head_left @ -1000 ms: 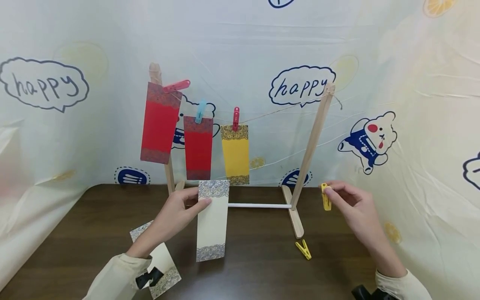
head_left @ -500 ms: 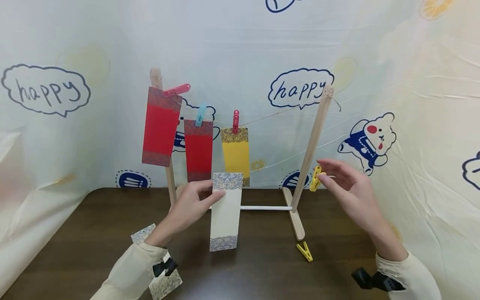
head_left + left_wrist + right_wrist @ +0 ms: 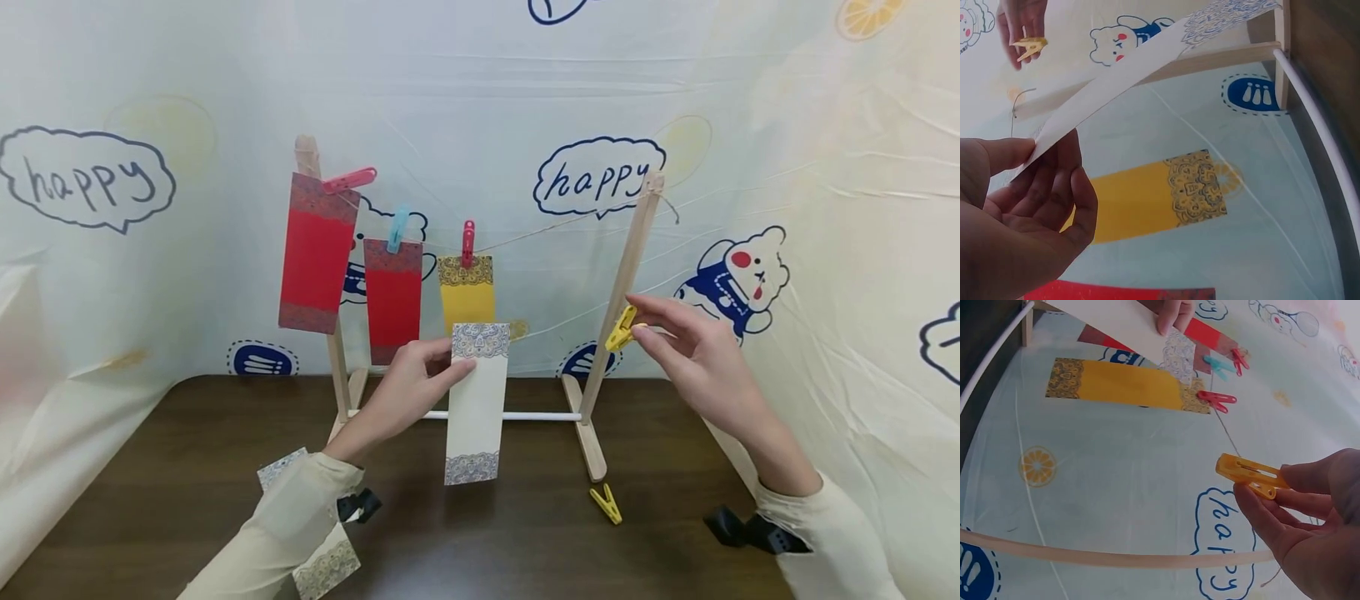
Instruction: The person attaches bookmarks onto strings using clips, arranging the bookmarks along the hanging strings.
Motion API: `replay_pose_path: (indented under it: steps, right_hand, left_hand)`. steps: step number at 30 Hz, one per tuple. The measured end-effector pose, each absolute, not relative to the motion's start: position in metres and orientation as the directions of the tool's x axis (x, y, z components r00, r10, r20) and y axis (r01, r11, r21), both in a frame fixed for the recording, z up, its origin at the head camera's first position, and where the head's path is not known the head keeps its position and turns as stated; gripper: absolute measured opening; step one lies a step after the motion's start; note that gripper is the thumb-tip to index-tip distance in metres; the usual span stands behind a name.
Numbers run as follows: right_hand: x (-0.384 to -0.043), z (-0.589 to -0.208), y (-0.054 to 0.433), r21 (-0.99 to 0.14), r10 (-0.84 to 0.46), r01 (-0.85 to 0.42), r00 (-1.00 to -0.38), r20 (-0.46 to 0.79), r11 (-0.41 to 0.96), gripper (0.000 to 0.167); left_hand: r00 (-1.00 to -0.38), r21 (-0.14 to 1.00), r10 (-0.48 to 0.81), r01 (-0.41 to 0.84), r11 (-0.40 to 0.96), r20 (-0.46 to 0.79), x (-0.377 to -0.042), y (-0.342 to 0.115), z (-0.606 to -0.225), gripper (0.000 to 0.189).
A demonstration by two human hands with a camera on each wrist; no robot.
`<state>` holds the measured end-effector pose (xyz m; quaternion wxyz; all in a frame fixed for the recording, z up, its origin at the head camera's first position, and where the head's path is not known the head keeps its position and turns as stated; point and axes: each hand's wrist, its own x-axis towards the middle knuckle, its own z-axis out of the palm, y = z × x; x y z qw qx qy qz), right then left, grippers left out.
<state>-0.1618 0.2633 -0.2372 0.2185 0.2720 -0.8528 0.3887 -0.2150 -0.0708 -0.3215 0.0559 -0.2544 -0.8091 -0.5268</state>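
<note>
My left hand (image 3: 408, 387) pinches a white card (image 3: 477, 408) with blue lace-patterned ends near its upper left edge, thumb in front and fingers behind. The card hangs upright in front of the yellow card (image 3: 467, 292), overlapping its lower part in the head view. Between thumb and fingers, my right hand (image 3: 697, 358) pinches a yellow clothespin (image 3: 621, 328), beside the rack's right post. A string (image 3: 540, 231) runs between the two posts. On it hang two red cards (image 3: 318, 258) and the yellow card, held by pink, blue and red clothespins (image 3: 468, 243).
The wooden rack's right post (image 3: 628, 258) rises from a foot on the dark table (image 3: 525, 542), with a white rod (image 3: 542, 416) low between the posts. Another yellow clothespin (image 3: 606, 504) lies near that foot. A patterned white card (image 3: 327, 569) lies partly under my left sleeve.
My left hand has carried the white card right and upward, now in front of the yellow card. My right hand has moved the yellow clothespin left and upward, tilting it.
</note>
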Motion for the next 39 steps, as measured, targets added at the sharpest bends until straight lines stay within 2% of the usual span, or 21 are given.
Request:
replay_pose_path:
  steps: [15,21,26,33,39]
  right_hand:
    - [-0.174,-0.210,0.250,-0.504,-0.292,-0.599,-0.775,0.561,0.622,0.030]
    - [-0.183,-0.201,0.244,-0.425,-0.345,-0.667,-0.709,0.615,0.613,0.034]
    - [-0.188,-0.194,0.241,-0.346,-0.358,-0.672,-0.679,0.641,0.655,0.037]
    - [-0.196,-0.188,0.237,-0.239,-0.380,-0.679,-0.628,0.679,0.695,0.028]
    - [-0.202,-0.178,0.231,-0.211,-0.406,-0.705,-0.597,0.691,0.677,0.024]
  left_hand:
    - [-0.859,0.828,0.348,0.479,0.290,0.375,-0.231,-0.057,-0.312,0.037]
    - [-0.848,0.830,0.349,0.496,0.256,0.399,-0.238,-0.050,-0.309,0.035]
    - [-0.843,0.828,0.353,0.502,0.250,0.405,-0.245,-0.043,-0.304,0.034]
    - [-0.837,0.837,0.372,0.500,0.223,0.401,-0.250,-0.033,-0.298,0.034]
    - [-0.819,0.828,0.377,0.526,0.194,0.432,-0.255,-0.025,-0.295,0.026]
